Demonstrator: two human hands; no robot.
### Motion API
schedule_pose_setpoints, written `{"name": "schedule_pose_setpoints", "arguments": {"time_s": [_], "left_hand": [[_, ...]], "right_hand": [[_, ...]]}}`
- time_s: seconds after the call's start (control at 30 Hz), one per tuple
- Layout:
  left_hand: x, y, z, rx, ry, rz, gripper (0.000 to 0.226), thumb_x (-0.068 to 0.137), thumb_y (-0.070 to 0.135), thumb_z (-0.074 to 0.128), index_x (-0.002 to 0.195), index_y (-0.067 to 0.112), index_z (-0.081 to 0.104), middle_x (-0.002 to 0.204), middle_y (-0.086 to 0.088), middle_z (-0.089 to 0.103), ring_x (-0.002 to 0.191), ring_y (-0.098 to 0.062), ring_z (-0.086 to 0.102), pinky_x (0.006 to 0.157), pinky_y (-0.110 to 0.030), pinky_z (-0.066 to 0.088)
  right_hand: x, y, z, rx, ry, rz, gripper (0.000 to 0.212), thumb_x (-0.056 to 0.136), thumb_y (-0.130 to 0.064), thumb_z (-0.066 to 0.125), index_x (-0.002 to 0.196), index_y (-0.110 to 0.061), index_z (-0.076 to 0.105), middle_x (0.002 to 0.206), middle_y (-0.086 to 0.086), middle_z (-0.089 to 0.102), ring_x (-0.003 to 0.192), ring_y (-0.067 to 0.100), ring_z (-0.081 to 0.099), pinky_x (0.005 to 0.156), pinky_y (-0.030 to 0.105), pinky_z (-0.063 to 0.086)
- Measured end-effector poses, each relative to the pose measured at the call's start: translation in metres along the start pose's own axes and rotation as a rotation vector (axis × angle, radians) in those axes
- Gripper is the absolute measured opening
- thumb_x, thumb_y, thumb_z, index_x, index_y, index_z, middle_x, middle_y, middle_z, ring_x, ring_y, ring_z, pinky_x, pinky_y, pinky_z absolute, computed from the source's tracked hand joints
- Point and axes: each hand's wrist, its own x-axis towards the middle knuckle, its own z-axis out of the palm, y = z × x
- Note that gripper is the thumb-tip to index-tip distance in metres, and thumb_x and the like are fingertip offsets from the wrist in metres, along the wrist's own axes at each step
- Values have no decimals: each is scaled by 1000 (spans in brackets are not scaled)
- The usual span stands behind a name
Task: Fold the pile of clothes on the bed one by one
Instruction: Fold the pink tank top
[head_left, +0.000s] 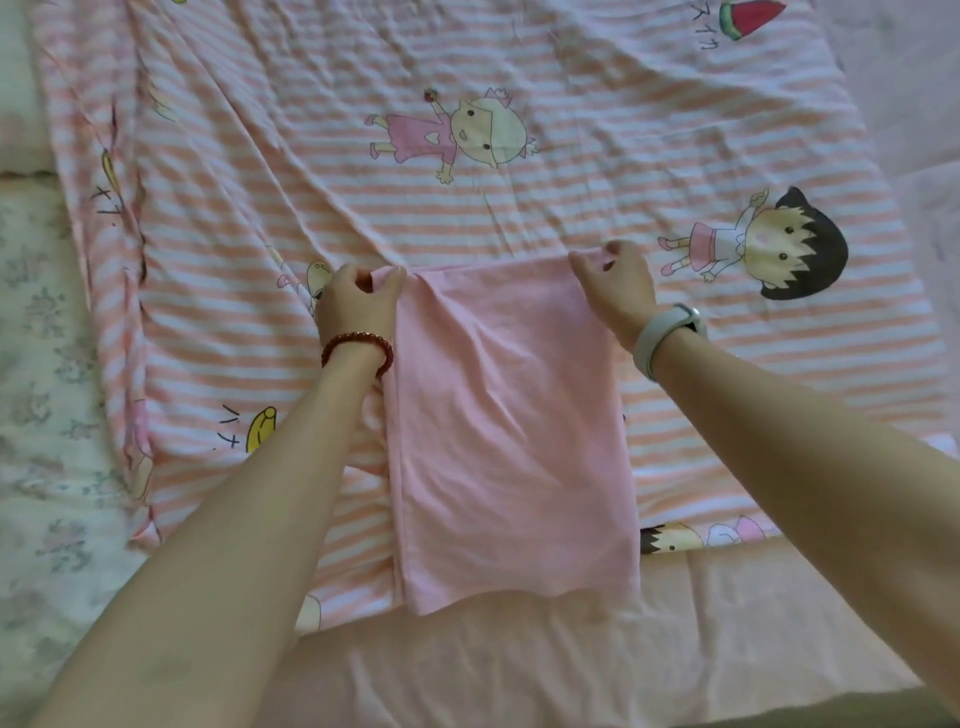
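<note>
A plain pink garment (509, 426) lies flat on the bed as a long folded rectangle, its near edge toward me. My left hand (358, 301), with a red bead bracelet on the wrist, pinches the garment's far left corner. At the far right corner, my right hand (618, 286), a white band on its wrist, pinches the cloth between thumb and fingers. Both arms reach forward along the garment's two sides.
Under the garment spreads a pink-and-white striped blanket (519, 197) with cartoon figures. A pale floral sheet (47, 364) shows at the left, a plain pink sheet (571, 660) along the near edge.
</note>
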Motion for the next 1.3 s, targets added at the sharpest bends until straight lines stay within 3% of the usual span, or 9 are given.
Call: {"name": "schedule_pose_setpoints", "arguments": {"time_s": [0.13,0.3,0.53,0.67,0.8,1.03,1.13,1.23,1.3], "left_hand": [[19,-8,-1,-10,5,35,19,88,27,57,78,12,59,99,-2,49,85,-17,46,72,-18,32],[31,-27,-4,-279,-4,-151,15,88,23,62,83,9,62,68,7,51,81,-15,49,82,-24,44],[23,-16,2,-237,-11,-99,15,92,28,53,91,13,53,84,9,50,86,-10,48,76,-15,39],[-11,-19,0,-220,73,-82,36,81,36,68,98,16,43,87,4,51,87,-14,50,82,-22,39],[-56,-35,10,-44,89,-128,32,80,36,68,94,13,51,88,0,53,83,-15,47,69,-19,30],[-56,-49,9,-121,111,-154,26,91,25,56,101,0,59,88,-4,55,82,-18,48,70,-16,33],[-47,-42,5,-36,137,-15,30,90,24,54,111,3,55,111,-13,57,99,-25,52,87,-27,38],[-31,-28,5,345,90,489,54,87,36,43,135,9,44,141,-14,41,130,-33,37,101,-43,30],[-24,-11,13,671,-114,783,59,93,44,32,147,20,24,155,-8,18,142,-31,13,109,-51,16]], "right_hand": [[18,-11,-4,-133,-7,-44,26,89,-18,48,111,-6,56,106,8,57,103,25,55,81,33,44],[26,2,-9,-139,82,-24,19,88,-16,47,102,-8,57,97,5,57,89,21,51,78,30,41],[26,2,-7,-146,85,-42,25,91,-17,49,115,-10,53,108,5,56,100,23,53,80,29,39],[-3,12,-4,-550,245,-572,42,87,-18,45,127,-9,50,125,15,52,114,31,46,93,44,35],[-44,48,21,-807,6,-1002,48,86,-23,40,132,-13,47,137,16,49,127,32,44,108,53,19],[-29,61,6,-1018,-180,-607,63,87,-49,4,147,-34,16,157,3,13,144,26,9,113,52,1],[-19,50,-12,-965,-100,-497,74,81,-46,-4,149,-25,15,158,1,6,145,26,5,113,52,1],[-9,33,-19,-947,-79,-547,66,87,-39,7,149,-18,17,157,6,10,144,26,8,113,53,3],[-2,24,-16,-1013,-150,-618,57,95,-37,11,150,-23,7,158,3,2,145,22,0,113,53,-1]]}}
